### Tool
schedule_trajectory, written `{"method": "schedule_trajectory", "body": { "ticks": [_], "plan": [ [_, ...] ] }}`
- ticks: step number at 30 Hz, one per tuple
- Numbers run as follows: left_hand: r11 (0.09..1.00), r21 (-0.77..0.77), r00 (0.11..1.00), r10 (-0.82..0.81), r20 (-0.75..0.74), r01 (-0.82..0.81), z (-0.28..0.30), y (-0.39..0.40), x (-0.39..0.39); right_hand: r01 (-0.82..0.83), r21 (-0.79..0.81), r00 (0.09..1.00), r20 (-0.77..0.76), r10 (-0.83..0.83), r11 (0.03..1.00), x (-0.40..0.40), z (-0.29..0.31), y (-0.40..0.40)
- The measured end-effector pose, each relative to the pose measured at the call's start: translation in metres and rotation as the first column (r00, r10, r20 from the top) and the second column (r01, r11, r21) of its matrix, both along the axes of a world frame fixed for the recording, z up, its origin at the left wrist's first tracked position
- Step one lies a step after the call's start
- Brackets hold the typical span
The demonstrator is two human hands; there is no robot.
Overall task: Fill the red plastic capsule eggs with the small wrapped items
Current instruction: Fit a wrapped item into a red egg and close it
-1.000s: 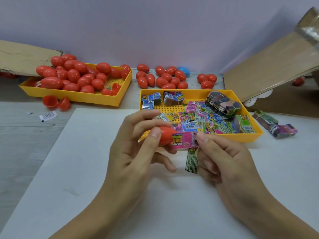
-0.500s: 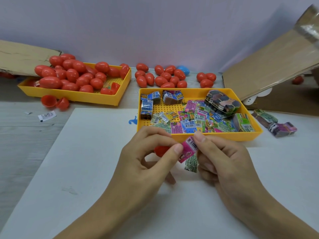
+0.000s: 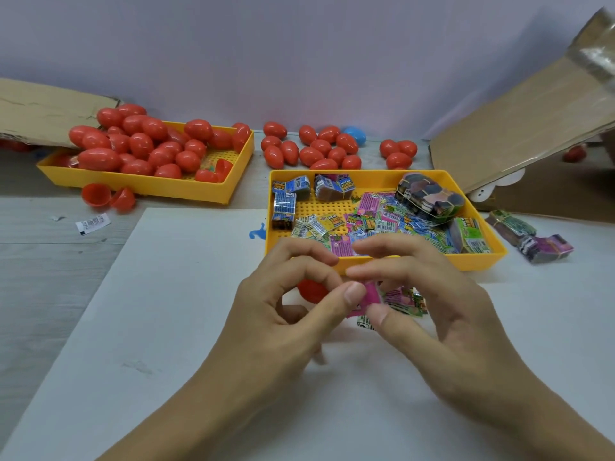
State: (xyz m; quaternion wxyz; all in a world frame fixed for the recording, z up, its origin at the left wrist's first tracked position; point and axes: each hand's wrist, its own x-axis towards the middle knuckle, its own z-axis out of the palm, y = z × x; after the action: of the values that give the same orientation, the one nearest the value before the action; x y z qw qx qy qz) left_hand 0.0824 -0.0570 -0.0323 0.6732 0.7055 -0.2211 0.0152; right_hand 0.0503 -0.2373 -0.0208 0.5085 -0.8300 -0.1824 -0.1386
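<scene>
The left hand [image 3: 283, 314] curls around a smooth red capsule half [image 3: 312, 291] and pinches a glossy pink wrapped packet [image 3: 369, 296] at its 3 o'clock. The right hand [image 3: 442, 304] pinches the same packet. At 12 o'clock, the yellow perforated tray [image 3: 482, 261] holds flat printed packets.

**Soft, Even Light**

The room is bright but gentle. Faint shadows sit under the hands [image 3: 366, 314] on the white surface [image 3: 166, 327]. The fingertips look a bit blurry. Straight edges bend near the corners. Shiny tape [image 3: 595, 51] gleams top right.
</scene>
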Motion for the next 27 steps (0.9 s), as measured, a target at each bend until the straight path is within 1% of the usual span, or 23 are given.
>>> {"method": "schedule_trajectory", "body": {
  "ticks": [3, 7, 12, 16, 20, 23, 27],
  "plan": [
    [1.0, 0.011, 1.0, 0.015, 0.005, -0.015, -0.0002, -0.0002, 0.0004, 0.059, -0.047, 0.996, 0.075, -0.056, 0.997, 0.0013, 0.0007, 0.0003],
    [0.997, 0.019, 0.997, 0.076, 0.018, -0.076, -0.0004, 0.0, 0.0026, 0.114, -0.083, 0.979, 0.177, -0.098, 0.99, 0.0029, 0.0002, 0.002],
    [0.996, 0.014, 0.996, 0.091, 0.023, -0.092, -0.0009, -0.0003, 0.0032, 0.139, -0.16, 0.957, 0.274, -0.091, 0.977, 0.0036, 0.0015, -0.0002],
    [0.997, -0.039, 0.997, 0.072, -0.034, -0.073, 0.0008, -0.0005, 0.0026, 0.09, -0.178, 0.975, 0.219, -0.049, 0.98, 0.0029, 0.0026, -0.0026],
    [0.998, -0.034, 0.997, 0.054, -0.06, -0.056, 0.0008, -0.0008, 0.0021, 0.077, -0.157, 0.985, 0.166, -0.05, 0.985, 0.0023, 0.0001, -0.0007],
    [0.998, -0.064, 0.994, 0.018, -0.107, -0.025, 0.0007, -0.0014, 0.0012, 0.076, -0.137, 0.986, 0.161, -0.053, 0.988, 0.0025, -0.0019, 0.0002],
    [0.996, -0.084, 0.981, -0.008, -0.196, -0.008, 0.0009, -0.0026, -0.0006, 0.067, -0.137, 0.981, 0.191, -0.04, 0.988, 0.0007, -0.0021, 0.0016]
  ]
}}
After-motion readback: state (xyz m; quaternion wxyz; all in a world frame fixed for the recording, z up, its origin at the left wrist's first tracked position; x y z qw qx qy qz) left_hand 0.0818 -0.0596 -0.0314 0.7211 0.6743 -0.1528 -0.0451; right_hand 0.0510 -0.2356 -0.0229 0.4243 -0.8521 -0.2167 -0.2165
